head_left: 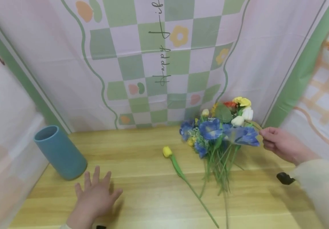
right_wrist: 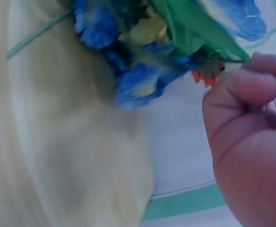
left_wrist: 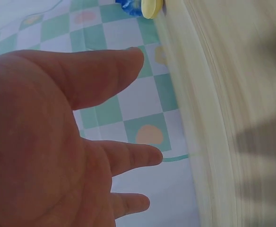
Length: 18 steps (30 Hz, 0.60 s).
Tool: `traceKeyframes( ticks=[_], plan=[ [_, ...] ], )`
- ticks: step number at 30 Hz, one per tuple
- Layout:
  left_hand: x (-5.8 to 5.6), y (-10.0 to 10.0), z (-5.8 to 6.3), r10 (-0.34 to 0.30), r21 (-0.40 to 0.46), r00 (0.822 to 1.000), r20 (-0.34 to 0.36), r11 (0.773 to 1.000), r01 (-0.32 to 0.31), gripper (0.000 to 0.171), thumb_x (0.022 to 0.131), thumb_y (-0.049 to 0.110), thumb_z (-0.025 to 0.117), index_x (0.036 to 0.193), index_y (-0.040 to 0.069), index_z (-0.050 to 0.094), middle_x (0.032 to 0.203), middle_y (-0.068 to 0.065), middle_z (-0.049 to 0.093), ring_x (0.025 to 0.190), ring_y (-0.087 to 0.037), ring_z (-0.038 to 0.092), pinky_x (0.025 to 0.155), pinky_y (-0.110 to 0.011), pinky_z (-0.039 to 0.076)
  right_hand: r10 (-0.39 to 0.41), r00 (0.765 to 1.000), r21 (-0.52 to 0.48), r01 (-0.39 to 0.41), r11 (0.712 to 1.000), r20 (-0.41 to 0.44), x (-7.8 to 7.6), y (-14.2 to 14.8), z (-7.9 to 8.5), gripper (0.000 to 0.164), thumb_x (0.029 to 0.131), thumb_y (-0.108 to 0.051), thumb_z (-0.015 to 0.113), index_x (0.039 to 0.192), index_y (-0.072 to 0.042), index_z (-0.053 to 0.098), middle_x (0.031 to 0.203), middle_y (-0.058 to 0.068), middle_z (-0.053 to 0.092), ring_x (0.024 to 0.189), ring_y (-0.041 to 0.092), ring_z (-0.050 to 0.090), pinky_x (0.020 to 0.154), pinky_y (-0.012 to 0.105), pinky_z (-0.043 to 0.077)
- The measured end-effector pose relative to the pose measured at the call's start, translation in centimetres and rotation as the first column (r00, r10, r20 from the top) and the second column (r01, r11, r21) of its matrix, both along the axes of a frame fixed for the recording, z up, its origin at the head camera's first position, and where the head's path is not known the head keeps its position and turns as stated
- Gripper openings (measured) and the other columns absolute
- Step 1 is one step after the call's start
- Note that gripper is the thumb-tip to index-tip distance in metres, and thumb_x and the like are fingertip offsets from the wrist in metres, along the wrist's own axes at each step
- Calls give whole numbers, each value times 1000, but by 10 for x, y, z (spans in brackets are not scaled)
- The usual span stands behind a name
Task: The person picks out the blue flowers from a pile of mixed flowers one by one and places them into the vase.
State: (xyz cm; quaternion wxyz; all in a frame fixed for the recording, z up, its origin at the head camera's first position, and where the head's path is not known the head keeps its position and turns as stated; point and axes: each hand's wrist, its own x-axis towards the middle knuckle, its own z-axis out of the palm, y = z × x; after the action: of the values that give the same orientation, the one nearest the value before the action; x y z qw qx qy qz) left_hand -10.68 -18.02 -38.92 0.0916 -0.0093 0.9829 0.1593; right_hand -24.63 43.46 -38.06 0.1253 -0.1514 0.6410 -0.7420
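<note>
My left hand (head_left: pixel 95 197) hovers over the tabletop with its fingers spread and nothing in it, just in front of a blue cylindrical vase (head_left: pixel 61 152). In the left wrist view its thumb and fingers are stretched out. My right hand (head_left: pixel 284 144) pinches a thin flower stem (head_left: pixel 256 125) between thumb and fingertips at the right side of a bunch of artificial flowers (head_left: pixel 210 128). Blue, white, yellow and red blooms crowd that bunch, and its green stems point toward me. Left of it lies a single yellow tulip (head_left: pixel 167 151) with a long stem.
The wooden table (head_left: pixel 135 200) backs onto a checkered cloth (head_left: pixel 158 66) with printed writing. More patterned cloth hangs at both sides. A small black object (head_left: pixel 285 178) shows by the right sleeve (head_left: pixel 319 181).
</note>
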Motion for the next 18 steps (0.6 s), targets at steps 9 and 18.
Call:
traceKeyframes(
  ticks=[9,18],
  plan=[
    [1,-3,0,6,17,1000,7,1000,-6,93,92,71,48,152,0,36,157,-34,-2,137,-62,-10,94,-78,-18,-278,933,351,345,871,-228,16,1,34,25,107,-14,47,90,-3,60,60,3,42,53,22,34,48,34,32],
    [0,-5,-2,-2,12,1000,-7,1000,2,96,91,75,45,152,1,37,158,-33,-1,137,-62,-10,95,-78,-16,-284,816,721,579,381,-504,33,-30,56,45,107,-37,45,117,6,53,83,16,60,64,24,53,50,35,45]
  ],
)
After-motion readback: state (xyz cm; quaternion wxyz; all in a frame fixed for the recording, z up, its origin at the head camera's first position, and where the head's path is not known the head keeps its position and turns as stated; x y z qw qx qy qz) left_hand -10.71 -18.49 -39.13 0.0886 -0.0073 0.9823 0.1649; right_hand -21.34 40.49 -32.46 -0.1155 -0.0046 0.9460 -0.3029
